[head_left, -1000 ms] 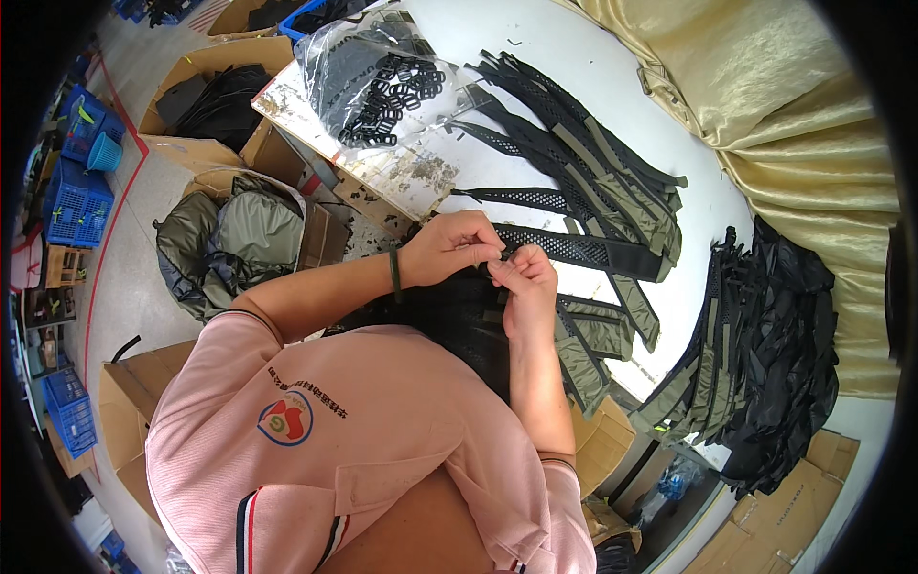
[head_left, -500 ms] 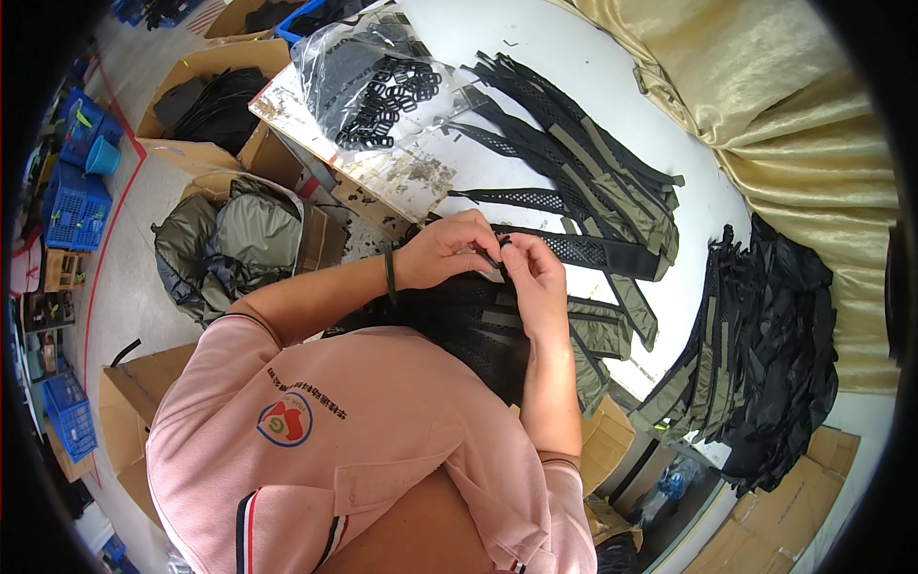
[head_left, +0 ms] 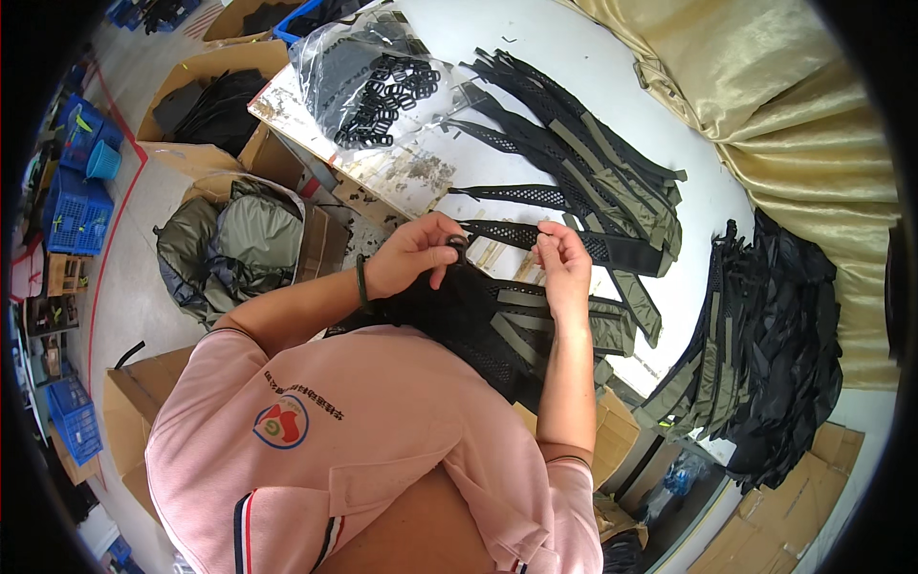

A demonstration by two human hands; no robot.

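My left hand [head_left: 418,256] is closed on the end of a black strap [head_left: 460,247], thumb and fingers pinching it; a dark curved loop shows at the fingertips, too small to tell whether it is webbing or a buckle. My right hand [head_left: 566,265] is raised to the right with thumb and fingertips pressed together; what it holds, if anything, I cannot make out. Behind it lies a black mesh shoulder strap [head_left: 502,232]. Black and olive shoulder straps [head_left: 521,325] are bunched at my front, below both hands.
More mesh straps [head_left: 583,143] fan over the white table [head_left: 708,206]. At its far left, a clear bag [head_left: 325,81] holds black plastic buckles [head_left: 387,100]. A heap of black straps [head_left: 789,354] sits on the right. Cardboard boxes [head_left: 268,158] and olive fabric [head_left: 258,230] stand left.
My hands were together at the strap end; now they are apart. The right hand has moved right, the left slightly left and down. The dark loop now shows at my left fingertips.
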